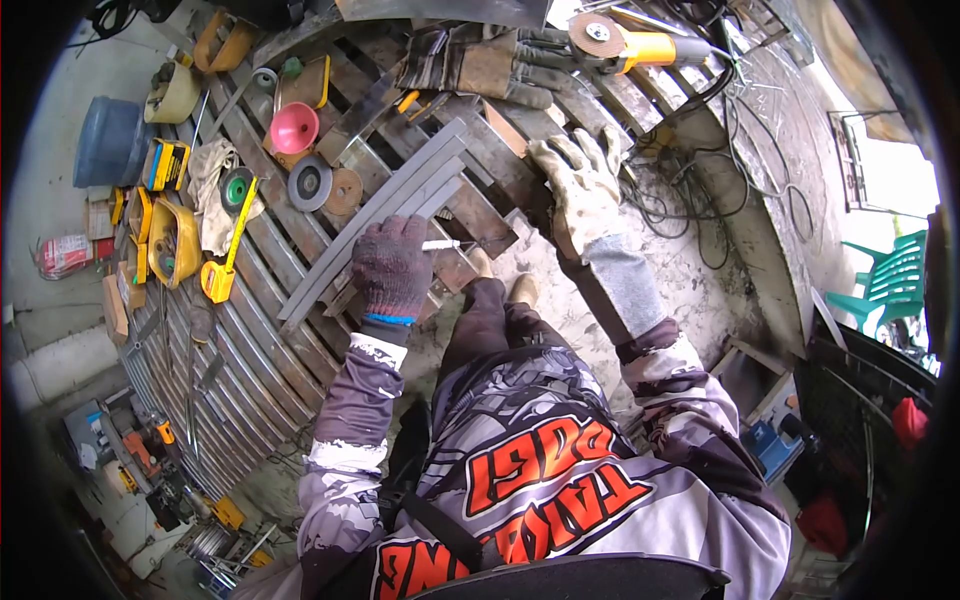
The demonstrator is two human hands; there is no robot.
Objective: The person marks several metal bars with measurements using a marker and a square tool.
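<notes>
My left hand (392, 265), in a dark knit glove with a blue cuff edge, is closed around a white marker (441, 245) whose thin tip points right. It is over the lower ends of several grey flat metal bars (375, 215) lying side by side on the slatted metal table (265, 335). My right hand (580, 190) wears a pale work glove with a long grey cuff. Its fingers are spread and hold nothing, beside the table's right edge and below the dark striped work gloves (490, 65).
A yellow angle grinder (640, 48) lies at the table's far end, its cable trailing right. Grinding discs (310, 183), a pink bowl (294, 128) and a yellow tape measure (217, 280) lie to the left. A green plastic chair (885, 278) stands at right.
</notes>
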